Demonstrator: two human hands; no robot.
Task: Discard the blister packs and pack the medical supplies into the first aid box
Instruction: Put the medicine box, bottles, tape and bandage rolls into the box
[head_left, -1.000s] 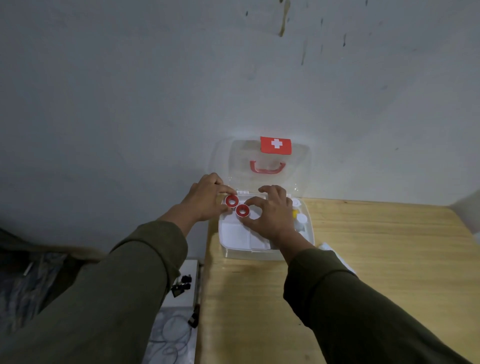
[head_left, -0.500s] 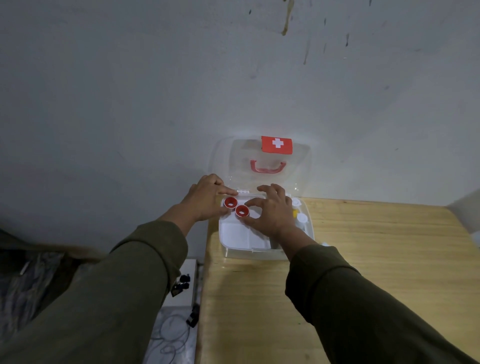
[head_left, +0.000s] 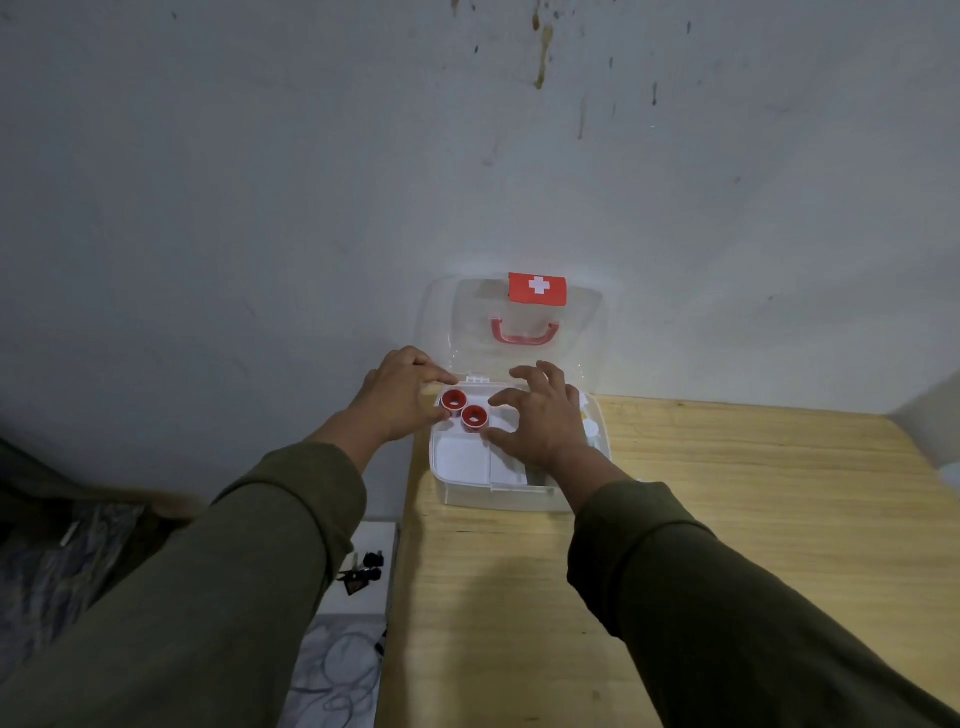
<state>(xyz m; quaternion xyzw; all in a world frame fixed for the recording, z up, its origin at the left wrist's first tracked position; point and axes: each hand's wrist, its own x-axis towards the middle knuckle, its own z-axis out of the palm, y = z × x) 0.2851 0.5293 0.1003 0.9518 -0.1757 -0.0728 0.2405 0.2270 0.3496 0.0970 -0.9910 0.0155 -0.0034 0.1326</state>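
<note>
A clear first aid box (head_left: 498, 496) stands open at the wooden table's far left corner, its lid (head_left: 587, 322) with a red cross label and red handle leaning on the wall. Two red tape rolls sit side by side in the box's back left compartment. My left hand (head_left: 400, 397) has index finger and thumb around the left tape roll (head_left: 453, 399). My right hand (head_left: 543, 418) hovers over the box's middle with fingers spread, its index and thumb tips just beside the right tape roll (head_left: 474, 415). It hides most of the right compartments.
A white bottle cap (head_left: 590, 428) and something yellow show at the box's right side. The wooden table (head_left: 727, 519) extends right and toward me. Left of the table, lower down, a white box carries keys (head_left: 363, 567), with cables (head_left: 337, 675) below.
My right hand has loosened from the right tape roll and spread its fingers. The rolls have settled slightly lower into the compartment. My left hand has stayed on the left roll.
</note>
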